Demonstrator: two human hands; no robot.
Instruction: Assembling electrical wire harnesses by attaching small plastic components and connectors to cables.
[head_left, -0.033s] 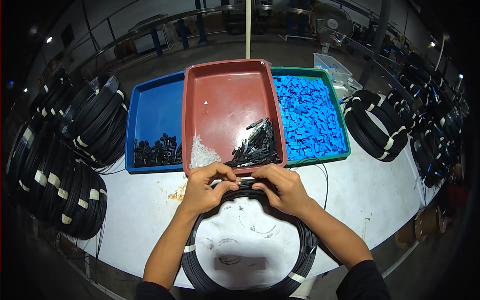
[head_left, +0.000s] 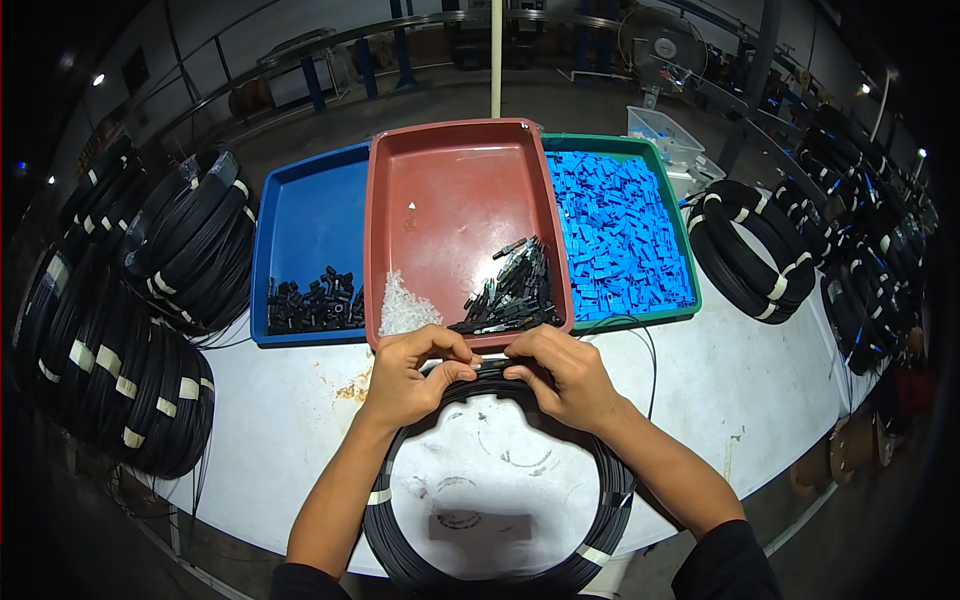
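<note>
Both my hands meet at the far side of a coil of black cable [head_left: 380, 520] that lies on the white table, bound with pale tape. My left hand [head_left: 425, 368] is closed in a pinch between thumb and forefinger. Facing it, my right hand [head_left: 560, 372] pinches too. Between the fingertips runs a slim black connector [head_left: 493, 366] with a small brownish spot, in line with the cable. The fingers hide most of it. Just beyond my hands, a red tray [head_left: 460, 190] holds black connectors [head_left: 515, 290] and small clear plastic pieces [head_left: 408, 305].
A blue tray [head_left: 315, 200] with short black parts [head_left: 315, 300] stands left of the red one. On the right, a green tray [head_left: 690, 285] is filled with blue clips [head_left: 620, 235]. Stacked cable coils [head_left: 130, 370] crowd the left; another coil [head_left: 755, 250] lies at right.
</note>
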